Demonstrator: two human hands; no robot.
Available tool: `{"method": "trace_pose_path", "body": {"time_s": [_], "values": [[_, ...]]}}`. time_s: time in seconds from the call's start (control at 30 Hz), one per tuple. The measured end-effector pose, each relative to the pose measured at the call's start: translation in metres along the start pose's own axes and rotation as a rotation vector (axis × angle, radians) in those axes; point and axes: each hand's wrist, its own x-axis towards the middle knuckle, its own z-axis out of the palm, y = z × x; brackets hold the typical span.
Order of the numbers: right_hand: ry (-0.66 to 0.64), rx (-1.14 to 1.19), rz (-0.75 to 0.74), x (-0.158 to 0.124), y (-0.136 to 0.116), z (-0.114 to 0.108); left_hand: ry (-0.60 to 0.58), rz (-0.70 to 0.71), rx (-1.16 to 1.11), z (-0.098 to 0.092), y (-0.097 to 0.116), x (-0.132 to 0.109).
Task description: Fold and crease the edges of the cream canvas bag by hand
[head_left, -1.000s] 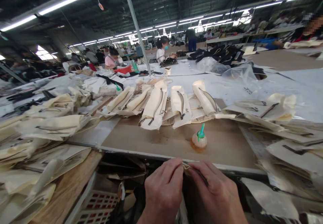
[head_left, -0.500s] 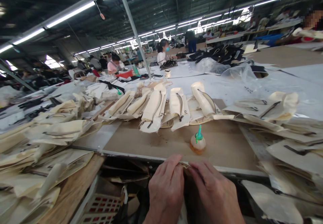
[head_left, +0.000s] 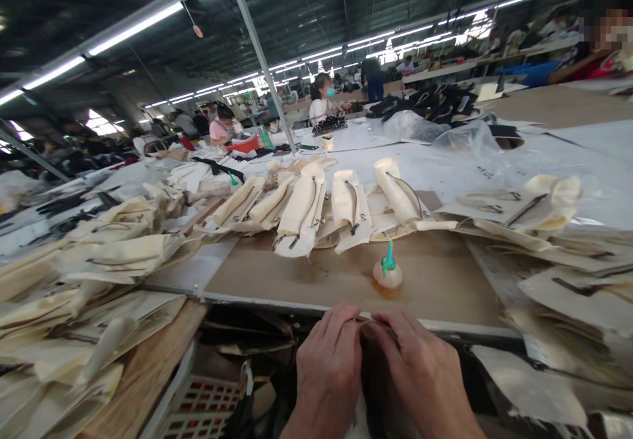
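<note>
Cream fabric strip (head_left: 366,321) sits pinched between our left hand (head_left: 328,373) and right hand (head_left: 420,376), just at the front edge of the surface (head_left: 435,281). Our fingers (head_left: 341,323) press together on it from both sides, though the tips are partly hidden. It looks light, soft and limp, likely to fold or slip, so we judge a firm pinch close to its edge the safest hold. A squeeze bottle with a green nozzle (head_left: 388,274) stands ahead of us, a row of zipped fabric pieces (head_left: 301,211) lies beyond it, and stacked fabric pieces (head_left: 99,307) rise to our left.
</note>
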Motion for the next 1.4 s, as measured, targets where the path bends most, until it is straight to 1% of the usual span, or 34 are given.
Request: {"method": "trace_pose_path", "body": {"time_s": [0.07, 0.13, 0.27, 0.33, 0.4, 0.47, 0.5, 0.57, 0.63, 0.7, 0.87, 1.03, 1.17, 1.3, 1.4], "values": [[-0.032, 0.003, -0.001, -0.002, 0.002, 0.001, 0.002, -0.006, -0.017, 0.001, 0.001, -0.001], [-0.036, -0.005, 0.011, -0.001, 0.002, 0.001, 0.002, -0.004, -0.024, 0.002, 0.002, -0.003], [0.018, -0.031, 0.026, 0.003, -0.003, -0.003, -0.005, -0.001, -0.041, 0.005, 0.002, -0.004], [0.028, -0.030, 0.027, 0.004, -0.005, -0.005, -0.038, -0.034, -0.091, 0.002, 0.001, -0.003], [0.014, -0.009, 0.017, 0.003, -0.006, -0.007, -0.133, -0.141, -0.209, -0.003, 0.000, -0.001], [-0.003, 0.016, 0.001, 0.001, -0.007, -0.007, -0.239, -0.334, -0.364, -0.010, -0.001, 0.000], [-0.001, 0.023, -0.003, 0.000, -0.007, -0.007, -0.270, -0.445, -0.441, -0.013, -0.001, 0.000], [-0.004, 0.032, -0.004, -0.002, -0.007, -0.008, -0.267, -0.632, -0.574, -0.018, -0.001, -0.001], [-0.014, 0.035, -0.001, -0.003, -0.005, -0.008, -0.224, -0.716, -0.662, -0.019, 0.000, -0.003], [-0.035, 0.042, -0.012, -0.006, -0.002, -0.007, -0.217, -0.717, -0.691, -0.019, 0.001, -0.004], [-0.070, 0.100, -0.041, -0.009, 0.006, -0.008, -0.247, -0.674, -0.670, -0.018, 0.004, 0.000], [-0.061, 0.190, -0.132, 0.000, 0.000, -0.014, -0.267, -0.660, -0.669, -0.018, 0.006, 0.003], [-0.099, 0.197, -0.181, 0.011, -0.006, -0.017, -0.263, -0.610, -0.695, -0.014, 0.005, -0.002], [-0.049, 0.214, -0.256, 0.017, -0.007, -0.017, -0.251, -0.589, -0.726, -0.011, 0.005, -0.006], [-0.055, 0.213, -0.286, 0.017, -0.007, -0.017, -0.246, -0.593, -0.723, -0.011, 0.005, -0.007]]}}
